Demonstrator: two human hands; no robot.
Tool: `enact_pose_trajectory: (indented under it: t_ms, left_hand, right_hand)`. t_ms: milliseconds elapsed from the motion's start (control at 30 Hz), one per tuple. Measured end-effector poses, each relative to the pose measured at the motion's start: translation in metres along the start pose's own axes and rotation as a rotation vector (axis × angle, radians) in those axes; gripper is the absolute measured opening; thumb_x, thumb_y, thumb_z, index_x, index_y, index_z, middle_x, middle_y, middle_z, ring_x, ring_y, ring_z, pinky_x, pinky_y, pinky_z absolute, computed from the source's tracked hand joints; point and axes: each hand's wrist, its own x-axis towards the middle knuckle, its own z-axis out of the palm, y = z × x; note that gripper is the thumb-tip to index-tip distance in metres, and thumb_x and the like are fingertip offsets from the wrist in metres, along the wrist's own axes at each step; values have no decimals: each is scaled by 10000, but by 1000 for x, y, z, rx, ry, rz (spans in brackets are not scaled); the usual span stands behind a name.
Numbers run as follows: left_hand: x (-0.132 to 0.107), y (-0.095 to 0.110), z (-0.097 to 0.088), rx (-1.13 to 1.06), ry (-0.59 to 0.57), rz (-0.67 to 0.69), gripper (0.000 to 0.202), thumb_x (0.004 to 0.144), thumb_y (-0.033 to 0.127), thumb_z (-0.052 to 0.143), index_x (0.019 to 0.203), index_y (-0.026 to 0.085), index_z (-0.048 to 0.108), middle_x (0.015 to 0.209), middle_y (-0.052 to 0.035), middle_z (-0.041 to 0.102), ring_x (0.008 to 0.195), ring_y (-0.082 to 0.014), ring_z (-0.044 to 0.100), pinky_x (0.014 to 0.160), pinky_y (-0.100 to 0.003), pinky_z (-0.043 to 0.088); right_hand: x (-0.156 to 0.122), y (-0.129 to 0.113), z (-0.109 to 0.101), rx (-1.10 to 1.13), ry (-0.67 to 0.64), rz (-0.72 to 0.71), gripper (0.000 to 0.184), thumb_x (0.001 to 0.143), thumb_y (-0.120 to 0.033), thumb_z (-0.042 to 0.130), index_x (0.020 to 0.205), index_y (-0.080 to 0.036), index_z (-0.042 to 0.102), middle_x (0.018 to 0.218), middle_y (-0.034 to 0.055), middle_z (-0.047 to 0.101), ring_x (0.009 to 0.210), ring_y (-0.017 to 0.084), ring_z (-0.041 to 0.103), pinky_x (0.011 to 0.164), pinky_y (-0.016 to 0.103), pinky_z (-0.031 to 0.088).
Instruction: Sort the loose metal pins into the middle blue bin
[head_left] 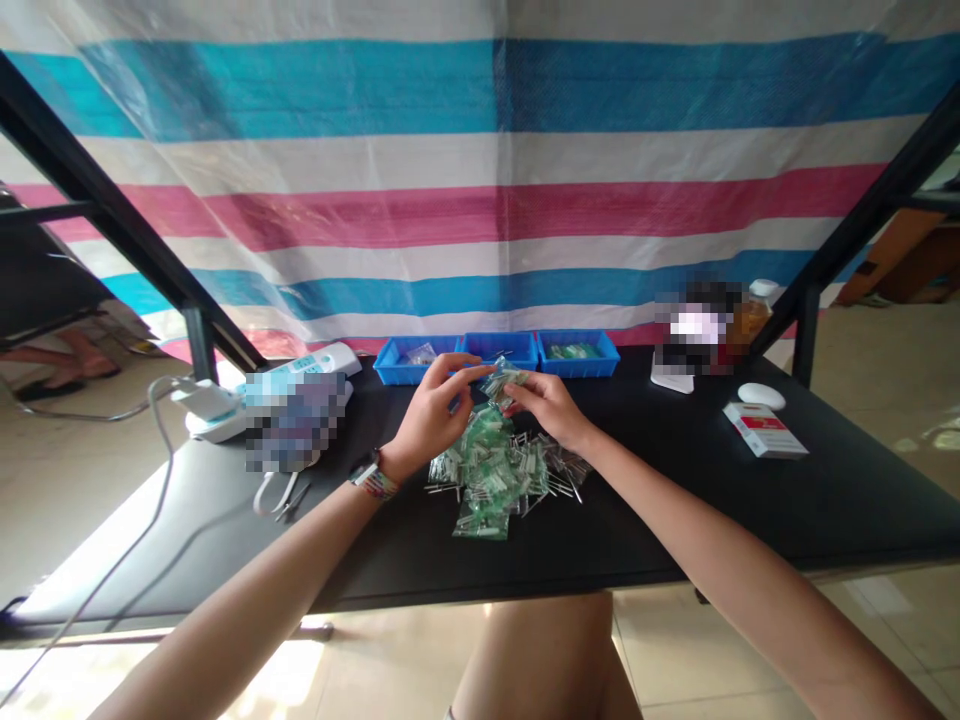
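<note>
Striped plastic sheeting [480, 90] behind a black table [862, 500], pale tiled floor [675, 660], bright sunlight [277, 675] at lower left.

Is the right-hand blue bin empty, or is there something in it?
Partly filled: the right bin has green packets lying inside, with its blue inner back wall showing above them.

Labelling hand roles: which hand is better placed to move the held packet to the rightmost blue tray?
Likely the right hand: it pinches the packet and sits nearer the rightmost tray. The left hand is farther off.
</note>
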Motion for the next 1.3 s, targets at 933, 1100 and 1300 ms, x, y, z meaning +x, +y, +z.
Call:
enact_pose_trajectory:
  t_ms: [933, 1100, 1300]
  left_hand:
    - [3, -1, 0, -114, -194, -201, 319, 1048, 425, 570, 886, 206, 736, 896, -58, 752, 889, -229, 663, 857, -367, 506]
    - [2, -10, -2, -26, -311, -211, 225, 932, 257, 595, 1034, 208, 790, 1088, -82, 771, 1042, -269, 687, 1017, -444, 509]
    - [-5, -23, 6, 41, -401, -212, 289, 890, 262, 644, 1113, 226, 825, 1131, -103, 774, 1097, -295, 685, 1103, -513, 486]
  right_hand:
    - [12, -15, -32, -210, 375, -235, 367, 827, -518, 793, 999, -204, 716, 898, 64, 777, 741, 242, 778, 598, 337, 643]
    - [18, -19, -102, -797, 791, -511, 386, 1015, -430, 552, 1244, -176, 732, 1206, 164, 780, 999, 281, 783, 871, 412, 652]
    - [15, -3, -117, -1295, 571, -372, 284, 937, -234, 589, 1080, -152, 820, 1150, 170, 804, 1127, 355, 718, 1094, 534, 526]
